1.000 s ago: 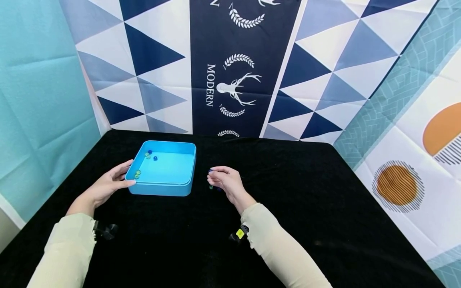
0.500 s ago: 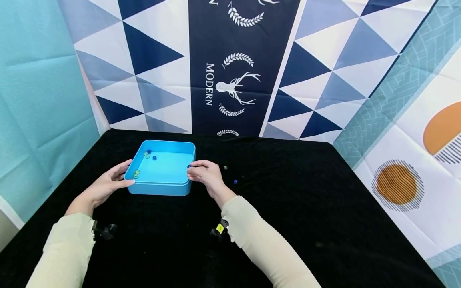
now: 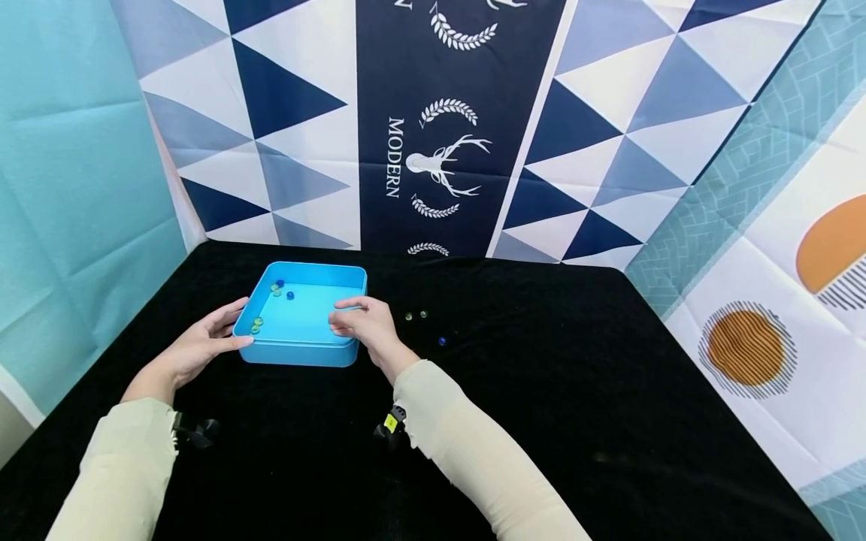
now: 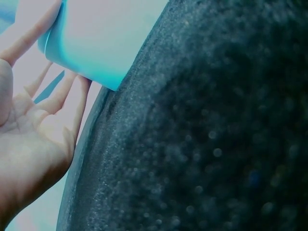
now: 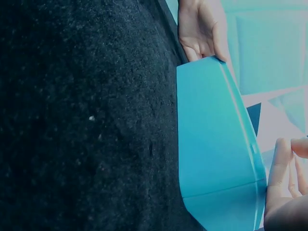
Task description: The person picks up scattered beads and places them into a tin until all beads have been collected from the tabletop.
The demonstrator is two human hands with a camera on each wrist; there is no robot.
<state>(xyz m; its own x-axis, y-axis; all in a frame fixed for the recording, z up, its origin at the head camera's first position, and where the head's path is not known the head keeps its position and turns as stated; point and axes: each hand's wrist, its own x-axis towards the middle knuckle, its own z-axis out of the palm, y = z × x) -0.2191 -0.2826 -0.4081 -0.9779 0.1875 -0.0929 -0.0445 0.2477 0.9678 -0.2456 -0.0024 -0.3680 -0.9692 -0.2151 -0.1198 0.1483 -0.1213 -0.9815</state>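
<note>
A light blue square box [image 3: 304,355] without a lid stands on the black cloth. My left hand [image 3: 196,349] grips its left side, thumb on the near rim and the other fingers along the outer wall. Inside lie several marbles, blue marbles [image 3: 290,295] and greenish marbles [image 3: 257,324], all toward the left wall. My right hand [image 3: 368,327] is over the box's right part, thumb and index fingertips together in a pinch. Its blue marble is hidden by the fingers now. The right wrist view shows the pinching fingertips [image 5: 284,144] above the rim.
To the right of the box, two greenish marbles [image 3: 416,315] and a blue marble [image 3: 443,341] lie on the black cloth [image 3: 541,391]. Patterned fabric [image 3: 446,150] hangs behind the table. A teal curtain [image 3: 81,188] hangs at the left.
My right hand has moved left from the loose marbles, over the right rim and into the box area, carrying a blue marble seen at its fingertips earlier. The left hand and box stay put.
</note>
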